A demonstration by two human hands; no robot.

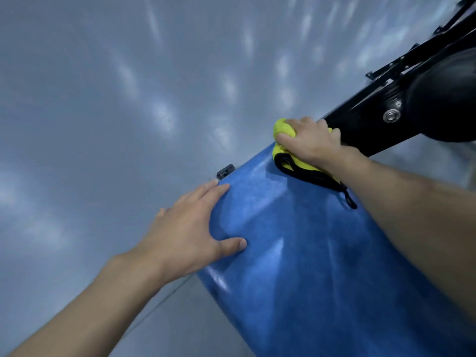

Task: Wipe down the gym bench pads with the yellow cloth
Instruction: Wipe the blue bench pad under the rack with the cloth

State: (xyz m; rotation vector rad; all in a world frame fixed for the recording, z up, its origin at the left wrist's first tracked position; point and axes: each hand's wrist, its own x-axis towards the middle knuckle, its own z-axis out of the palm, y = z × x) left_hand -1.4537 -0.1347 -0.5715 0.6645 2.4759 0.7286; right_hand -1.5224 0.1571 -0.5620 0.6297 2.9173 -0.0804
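Note:
A blue bench pad (304, 253) runs from the lower right up toward the middle of the view. At its far end my right hand (311, 141) grips a bunched yellow cloth (283, 128) with a black hem, pressing it against the pad's top edge. The cloth's black edge and a small loop trail down beside my wrist. My left hand (190, 233) lies flat on the pad's left side, fingers straight along the edge and thumb spread onto the blue surface.
A black metal frame (365, 119) with a bolt and a round black roller pad (448, 99) sits just beyond the cloth at the upper right. A small black foot (226, 171) shows by the pad's left edge. Glossy grey floor (116, 112) fills the left.

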